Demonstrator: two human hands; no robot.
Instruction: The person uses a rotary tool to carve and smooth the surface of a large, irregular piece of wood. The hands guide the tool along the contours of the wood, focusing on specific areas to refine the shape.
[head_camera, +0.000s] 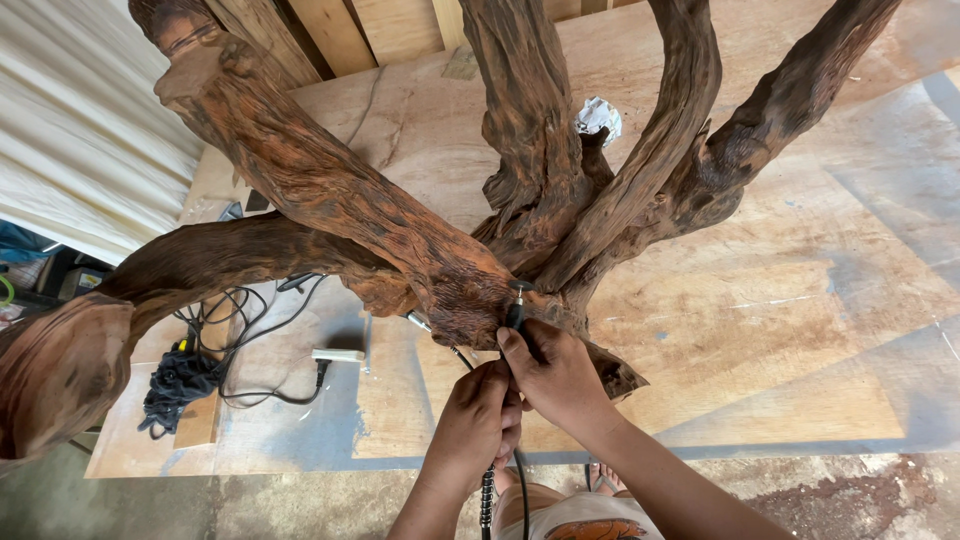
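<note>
A large reddish-brown gnarled root sculpture with several thick branches fills the middle of the view, standing on a plywood sheet. My right hand grips a slim black rotary handpiece whose tip presses into the wood at the junction of the branches. My left hand is closed around the handpiece's flexible shaft just below the right hand. The shaft runs down between my arms toward my lap.
A tangle of black cables and a small white plug block lie on the plywood at left. A crumpled white rag sits behind the root. Corrugated sheeting stands at left, timber planks at the back.
</note>
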